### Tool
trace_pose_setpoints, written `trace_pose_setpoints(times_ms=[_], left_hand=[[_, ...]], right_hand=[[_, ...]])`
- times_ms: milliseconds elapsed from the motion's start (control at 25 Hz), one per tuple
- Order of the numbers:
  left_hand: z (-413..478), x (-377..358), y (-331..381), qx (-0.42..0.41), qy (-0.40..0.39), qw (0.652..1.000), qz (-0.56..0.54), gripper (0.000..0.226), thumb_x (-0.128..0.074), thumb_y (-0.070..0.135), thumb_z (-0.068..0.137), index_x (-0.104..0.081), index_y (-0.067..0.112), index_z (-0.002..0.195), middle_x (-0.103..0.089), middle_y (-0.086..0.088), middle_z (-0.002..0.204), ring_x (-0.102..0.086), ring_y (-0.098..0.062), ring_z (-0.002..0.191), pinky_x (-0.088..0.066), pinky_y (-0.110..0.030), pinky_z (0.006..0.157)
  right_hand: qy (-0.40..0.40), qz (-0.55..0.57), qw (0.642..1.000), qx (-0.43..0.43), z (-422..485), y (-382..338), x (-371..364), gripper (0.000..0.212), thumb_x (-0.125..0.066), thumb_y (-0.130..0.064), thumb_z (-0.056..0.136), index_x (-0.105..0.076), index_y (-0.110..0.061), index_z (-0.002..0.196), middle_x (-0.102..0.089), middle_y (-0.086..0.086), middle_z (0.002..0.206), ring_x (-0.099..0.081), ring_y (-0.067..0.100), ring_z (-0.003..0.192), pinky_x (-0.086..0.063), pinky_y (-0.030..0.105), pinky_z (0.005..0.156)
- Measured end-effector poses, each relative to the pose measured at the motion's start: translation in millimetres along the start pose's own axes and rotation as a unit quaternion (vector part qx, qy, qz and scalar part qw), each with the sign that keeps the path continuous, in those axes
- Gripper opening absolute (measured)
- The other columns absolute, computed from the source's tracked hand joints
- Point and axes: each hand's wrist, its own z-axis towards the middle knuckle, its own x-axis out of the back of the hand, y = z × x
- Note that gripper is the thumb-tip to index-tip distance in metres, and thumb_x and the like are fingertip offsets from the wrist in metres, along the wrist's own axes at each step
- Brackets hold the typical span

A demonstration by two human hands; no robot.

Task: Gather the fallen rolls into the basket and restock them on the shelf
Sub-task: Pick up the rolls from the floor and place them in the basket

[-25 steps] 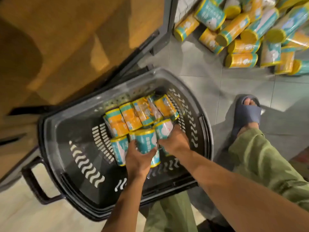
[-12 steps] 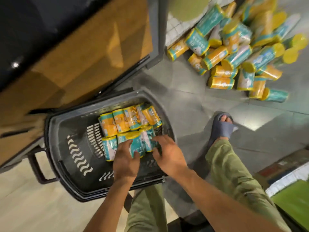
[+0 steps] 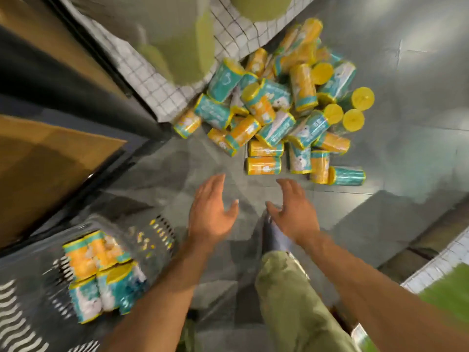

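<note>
Grey floor tiles (image 3: 406,72) fill most of what I'm seeing, glossy and catching soft reflections. Heaped on them, up ahead, is the pile of fallen rolls (image 3: 276,110): stubby cylinders in shiny wrap, banded teal and orange with white artwork I can't read, and flat yellow ends showing where some stand or tip toward me. They lie every which way, stacked on one another. A white wire-grid panel (image 3: 162,80) runs down to the pile's left edge, beside a dark shelf upright (image 3: 76,97) with a wood-toned board (image 3: 45,174).

Lower left, the basket (image 3: 22,316) (dark plastic, wavy slots cut in its wall, quite blurred) already carries a cluster of rolls in the basket (image 3: 101,273), lying side by side in two rows.

I've got both hands out over bare floor between basket and pile. Left hand (image 3: 210,214) is spread, fingers loose, nothing in it. Right hand (image 3: 294,212) likewise, fingers splayed and empty, just short of the nearest orange roll (image 3: 262,165). Below it, an olive trouser knee (image 3: 286,288) and a grey slipper (image 3: 274,237).
</note>
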Motion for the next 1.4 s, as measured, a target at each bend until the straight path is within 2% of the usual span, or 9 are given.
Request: trace_pose_setpoints(times_ms=[120, 280, 440, 600, 800, 1000, 1160, 1240, 1400], left_hand=[[101.7, -63.5, 8.4, -0.013, 0.006, 1.0, 0.007, 0.074, -0.075, 0.03, 0.085, -0.047, 0.002, 0.147, -0.049, -0.022, 0.149, -0.046, -0.039, 0.137, -0.037, -0.045, 0.114], [215.4, -111.6, -4.4, -0.027, 0.048, 0.998, 0.028, 0.077, -0.076, 0.034, 0.08, -0.045, 0.006, 0.145, -0.049, -0.018, 0.144, -0.044, -0.037, 0.134, -0.042, -0.049, 0.107], [263.3, -140.1, -30.1, -0.008, 0.054, 0.993, 0.103, 0.076, -0.077, 0.04, 0.077, -0.047, 0.01, 0.14, -0.054, -0.015, 0.135, -0.047, -0.038, 0.127, -0.045, -0.051, 0.1], [271.5, -150.1, -36.7, 0.059, 0.029, 0.997, 0.039, 0.07, -0.082, 0.048, 0.065, -0.051, 0.024, 0.123, -0.063, -0.006, 0.121, -0.06, -0.035, 0.11, -0.05, -0.045, 0.083], [180.4, -130.6, -25.9, 0.216, -0.002, 0.956, -0.2, 0.053, -0.085, 0.044, 0.064, -0.059, 0.026, 0.107, -0.071, 0.001, 0.103, -0.068, -0.025, 0.095, -0.057, -0.042, 0.085], [43.3, -43.6, -21.1, 0.268, 0.022, 0.875, -0.402, 0.05, -0.085, 0.032, 0.057, -0.065, 0.02, 0.102, -0.075, 0.005, 0.089, -0.072, -0.012, 0.079, -0.06, -0.033, 0.072], [-83.2, 41.4, -58.6, 0.243, 0.033, 0.865, -0.438, 0.046, -0.084, 0.031, 0.057, -0.065, 0.021, 0.098, -0.077, 0.006, 0.088, -0.071, -0.007, 0.076, -0.058, -0.023, 0.066], [-145.9, 79.0, -97.1, 0.23, 0.028, 0.868, -0.439, 0.053, -0.086, 0.039, 0.058, -0.066, 0.025, 0.106, -0.078, 0.008, 0.095, -0.073, -0.005, 0.082, -0.055, -0.017, 0.068], [-229.3, 123.6, -210.8, 0.25, 0.027, 0.875, -0.414, 0.052, -0.086, 0.041, 0.066, -0.066, 0.035, 0.113, -0.078, 0.002, 0.104, -0.075, -0.014, 0.094, -0.059, -0.028, 0.08]], right_hand=[[0.025, 0.063, 0.997, -0.029, 93.3, 48.7, -10.2, 0.063, -0.076, -0.033, 0.089, -0.051, -0.001, 0.138, -0.055, 0.019, 0.133, -0.051, 0.037, 0.125, -0.044, 0.047, 0.101], [0.086, 0.252, 0.958, -0.11, 198.3, 62.1, -36.6, 0.056, -0.08, -0.041, 0.086, -0.059, -0.008, 0.125, -0.062, 0.0, 0.112, -0.057, 0.019, 0.104, -0.047, 0.033, 0.091], [0.087, 0.429, 0.86, -0.263, 259.2, 55.9, -65.7, 0.075, -0.081, -0.06, 0.075, -0.058, -0.016, 0.132, -0.067, -0.001, 0.122, -0.064, 0.022, 0.111, -0.05, 0.038, 0.094], [0.111, 0.526, 0.772, -0.338, 280.3, 47.1, -72.7, 0.079, -0.087, -0.056, 0.065, -0.06, -0.019, 0.128, -0.068, -0.002, 0.112, -0.064, 0.017, 0.089, -0.051, 0.037, 0.082], [0.06, 0.467, 0.826, -0.311, 197.2, 46.3, -54.0, 0.053, -0.084, -0.037, 0.074, -0.067, -0.016, 0.12, -0.074, 0.001, 0.101, -0.072, 0.017, 0.085, -0.062, 0.029, 0.071], [0.006, 0.398, 0.881, -0.255, 40.0, 10.5, -35.9, 0.047, -0.086, -0.031, 0.076, -0.068, -0.016, 0.118, -0.076, 0.005, 0.107, -0.075, 0.024, 0.095, -0.061, 0.051, 0.087], [-0.038, 0.39, 0.903, -0.175, -88.5, -68.9, -36.3, 0.036, -0.087, -0.031, 0.071, -0.07, -0.036, 0.103, -0.077, -0.01, 0.095, -0.073, 0.005, 0.087, -0.06, 0.027, 0.078], [-0.067, 0.386, 0.907, -0.156, -139.9, -116.7, -53.5, 0.038, -0.09, -0.019, 0.076, -0.067, -0.03, 0.104, -0.076, -0.009, 0.095, -0.072, 0.002, 0.086, -0.055, 0.019, 0.074], [-0.131, 0.437, 0.882, -0.122, -210.8, -207.6, -115.9, 0.062, -0.089, -0.025, 0.06, -0.063, -0.024, 0.116, -0.077, -0.003, 0.107, -0.073, 0.01, 0.094, -0.058, 0.026, 0.077]])
